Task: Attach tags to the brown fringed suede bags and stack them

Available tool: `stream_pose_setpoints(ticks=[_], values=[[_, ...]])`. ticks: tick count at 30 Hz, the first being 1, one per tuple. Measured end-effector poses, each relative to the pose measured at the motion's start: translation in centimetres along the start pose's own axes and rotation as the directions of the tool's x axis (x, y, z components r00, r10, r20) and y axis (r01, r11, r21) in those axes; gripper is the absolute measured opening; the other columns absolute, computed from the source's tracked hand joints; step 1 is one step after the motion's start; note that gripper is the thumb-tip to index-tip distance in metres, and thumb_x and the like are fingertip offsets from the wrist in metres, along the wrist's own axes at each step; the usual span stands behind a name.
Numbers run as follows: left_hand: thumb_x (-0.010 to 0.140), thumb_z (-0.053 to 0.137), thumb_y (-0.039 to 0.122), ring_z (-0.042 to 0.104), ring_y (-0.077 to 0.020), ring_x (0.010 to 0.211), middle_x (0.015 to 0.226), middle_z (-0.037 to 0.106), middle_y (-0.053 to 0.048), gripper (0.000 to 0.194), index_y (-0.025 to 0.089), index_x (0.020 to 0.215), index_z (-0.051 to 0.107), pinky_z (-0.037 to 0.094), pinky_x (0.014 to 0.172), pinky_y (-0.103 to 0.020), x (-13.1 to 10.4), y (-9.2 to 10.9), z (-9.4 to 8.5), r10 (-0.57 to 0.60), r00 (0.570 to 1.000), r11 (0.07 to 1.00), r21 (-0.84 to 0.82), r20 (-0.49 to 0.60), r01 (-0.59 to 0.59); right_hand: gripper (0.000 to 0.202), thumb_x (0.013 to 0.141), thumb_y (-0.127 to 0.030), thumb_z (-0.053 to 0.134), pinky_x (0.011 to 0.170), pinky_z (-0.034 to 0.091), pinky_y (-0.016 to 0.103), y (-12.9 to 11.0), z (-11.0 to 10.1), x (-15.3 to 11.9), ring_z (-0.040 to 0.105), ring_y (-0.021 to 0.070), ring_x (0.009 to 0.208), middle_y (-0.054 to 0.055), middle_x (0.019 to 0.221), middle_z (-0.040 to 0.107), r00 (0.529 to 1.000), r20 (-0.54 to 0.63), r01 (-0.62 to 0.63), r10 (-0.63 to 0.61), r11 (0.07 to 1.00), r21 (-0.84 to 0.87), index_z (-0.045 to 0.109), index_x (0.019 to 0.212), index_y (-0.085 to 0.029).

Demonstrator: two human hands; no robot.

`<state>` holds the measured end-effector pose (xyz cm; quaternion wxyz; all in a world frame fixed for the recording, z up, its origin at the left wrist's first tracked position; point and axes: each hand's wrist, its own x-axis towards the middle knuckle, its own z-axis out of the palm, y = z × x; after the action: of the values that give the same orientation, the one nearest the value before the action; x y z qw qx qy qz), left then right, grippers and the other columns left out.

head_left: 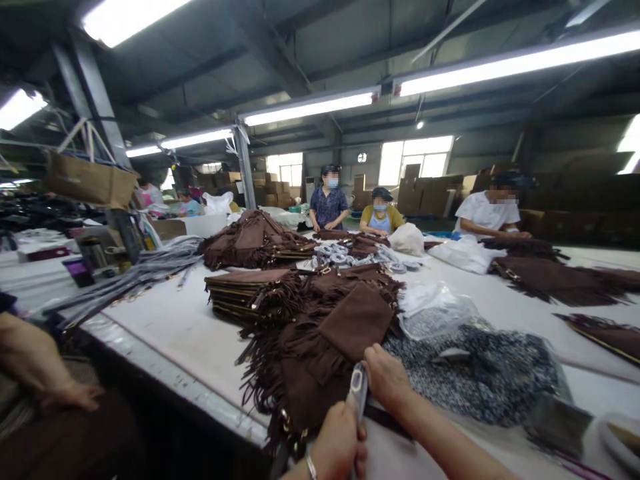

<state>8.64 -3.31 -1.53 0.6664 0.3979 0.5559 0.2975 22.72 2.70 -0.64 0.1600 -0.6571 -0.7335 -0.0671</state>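
My left hand (336, 437), a bracelet at its wrist, is closed around a grey wrapped strap (358, 388) that has a pale oval loop near its upper end. My right hand (386, 379) is closed beside the top of this strap; its fingertips meet the strap's edge, and part of the grip is hidden. Just beyond my hands lies a heap of dark brown fringed bags (310, 373), with small gold-coloured clasps along its near edge. One brown flap (357, 320) rests on top of the heap.
Right of my hands sits a clear plastic bag of black-and-white speckled pieces (475, 373). Stacked brown bags (250, 293), coiled grey straps (340, 253) and long grey straps (145, 267) lie further off. A co-worker's arm (40, 360) is at left; several people work across the table (165, 333).
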Motion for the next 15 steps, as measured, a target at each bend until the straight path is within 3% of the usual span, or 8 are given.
stream_pose_setpoints(ticks=[4, 9, 12, 15], values=[[0.088, 0.041, 0.054, 0.035, -0.0053, 0.041, 0.066, 0.046, 0.004, 0.037, 0.018, 0.085, 0.048, 0.028, 0.041, -0.020, -1.1, 0.3, -0.1, -0.058, 0.995, 0.993, -0.097, 0.086, 0.066, 0.017, 0.093, -0.027, 0.046, 0.063, 0.040, 0.030, 0.8, -0.2, -0.5, 0.064, 0.0211, 0.075, 0.008, 0.094, 0.062, 0.996, 0.063, -0.056, 0.056, 0.998, 0.009, 0.059, 0.088, -0.017], [0.090, 0.043, 0.035, 0.034, -0.0034, 0.040, 0.065, 0.044, 0.006, 0.021, 0.016, 0.089, 0.050, 0.028, 0.040, -0.018, -1.1, 0.9, -0.8, -0.116, 0.981, 0.989, -0.077, 0.155, 0.129, 0.020, 0.095, -0.029, 0.043, 0.074, 0.043, 0.030, 2.7, 0.0, -1.2, 0.062, 0.0203, 0.086, 0.008, 0.099, 0.062, 0.991, 0.126, -0.052, 0.041, 0.995, 0.084, 0.060, 0.093, -0.017], [0.090, 0.040, 0.031, 0.030, -0.0030, 0.038, 0.063, 0.042, 0.007, 0.018, 0.016, 0.088, 0.050, 0.027, 0.039, -0.018, -1.2, 1.2, -0.9, -0.125, 0.977, 0.987, -0.080, 0.172, 0.141, 0.022, 0.093, -0.025, 0.047, 0.086, 0.042, 0.029, 3.5, -1.2, -2.4, 0.057, 0.0192, 0.102, 0.009, 0.113, 0.059, 0.978, 0.041, 0.190, -0.204, 0.957, 0.217, 0.060, 0.110, -0.019], [0.091, 0.039, 0.031, 0.027, -0.0031, 0.037, 0.062, 0.039, 0.008, 0.017, 0.017, 0.087, 0.049, 0.025, 0.039, -0.019, -1.3, 1.4, -0.8, -0.123, 0.970, 0.988, -0.072, 0.208, 0.140, 0.029, 0.090, -0.024, 0.053, 0.089, 0.039, 0.033, 3.7, -2.1, -3.6, 0.053, 0.0215, 0.107, 0.009, 0.122, 0.057, 0.856, -0.069, 0.510, -0.512, 0.815, 0.276, 0.060, 0.119, -0.025]])
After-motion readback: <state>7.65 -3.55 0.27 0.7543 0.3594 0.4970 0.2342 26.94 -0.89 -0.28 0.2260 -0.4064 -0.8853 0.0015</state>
